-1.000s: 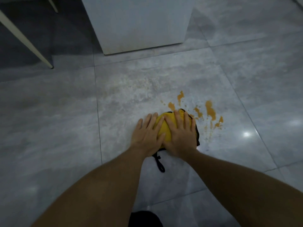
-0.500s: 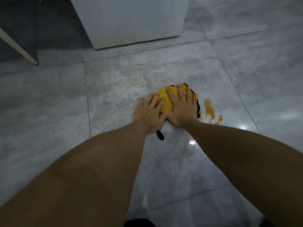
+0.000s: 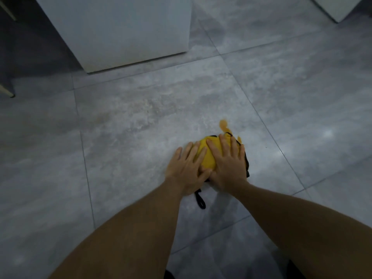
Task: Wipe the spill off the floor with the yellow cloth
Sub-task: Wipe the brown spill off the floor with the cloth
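Mid-wipe, by the look of it. Yellow cloth [image 3: 207,154] bunched on the grey tiled floor [image 3: 124,137], pinned under both palms. Left hand [image 3: 186,170] flat with fingers spread, half on the cloth's near-left edge and half on bare tile. Right hand [image 3: 228,164] flat across the cloth's top and right side, fingers splayed, pressing down rather than clenching. Black hanging loop [image 3: 200,200] trailing from the cloth toward the wrists. Orange spill [image 3: 223,125] mostly out of sight: one blob with a short streak just beyond the right fingertips, plus a small smear at the cloth's right edge. Probably the greater part done; remaining, a further push forward-right over those last marks. White cabinet base [image 3: 128,37] well apart, beyond.
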Demonstrator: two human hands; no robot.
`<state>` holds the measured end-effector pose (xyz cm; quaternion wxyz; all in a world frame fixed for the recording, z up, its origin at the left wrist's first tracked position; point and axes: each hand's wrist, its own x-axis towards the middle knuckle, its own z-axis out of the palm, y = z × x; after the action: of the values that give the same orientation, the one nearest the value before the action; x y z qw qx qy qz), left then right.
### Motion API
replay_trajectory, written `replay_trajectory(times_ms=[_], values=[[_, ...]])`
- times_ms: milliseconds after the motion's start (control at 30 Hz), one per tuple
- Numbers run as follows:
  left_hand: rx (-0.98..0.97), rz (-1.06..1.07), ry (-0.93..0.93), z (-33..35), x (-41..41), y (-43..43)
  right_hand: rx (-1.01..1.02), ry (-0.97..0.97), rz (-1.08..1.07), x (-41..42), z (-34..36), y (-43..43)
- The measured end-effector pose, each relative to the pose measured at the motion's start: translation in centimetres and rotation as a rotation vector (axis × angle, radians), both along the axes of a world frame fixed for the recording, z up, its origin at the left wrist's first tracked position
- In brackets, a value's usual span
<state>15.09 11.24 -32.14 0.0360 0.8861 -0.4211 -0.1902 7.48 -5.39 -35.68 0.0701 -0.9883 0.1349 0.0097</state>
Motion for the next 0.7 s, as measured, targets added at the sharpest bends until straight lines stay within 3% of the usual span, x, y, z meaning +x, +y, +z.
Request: replay_trajectory(times_ms=[467,700], values=[[0.054,-0.055,-0.087,-0.2,7.2,-4.4,0.038,0.080,-0.064,8.3,0.0,-5.8],[0.088,-0.020,0.037,0.1,7.9,-6.3,0.052,0.088,-0.064,9.2,0.3,-6.6]])
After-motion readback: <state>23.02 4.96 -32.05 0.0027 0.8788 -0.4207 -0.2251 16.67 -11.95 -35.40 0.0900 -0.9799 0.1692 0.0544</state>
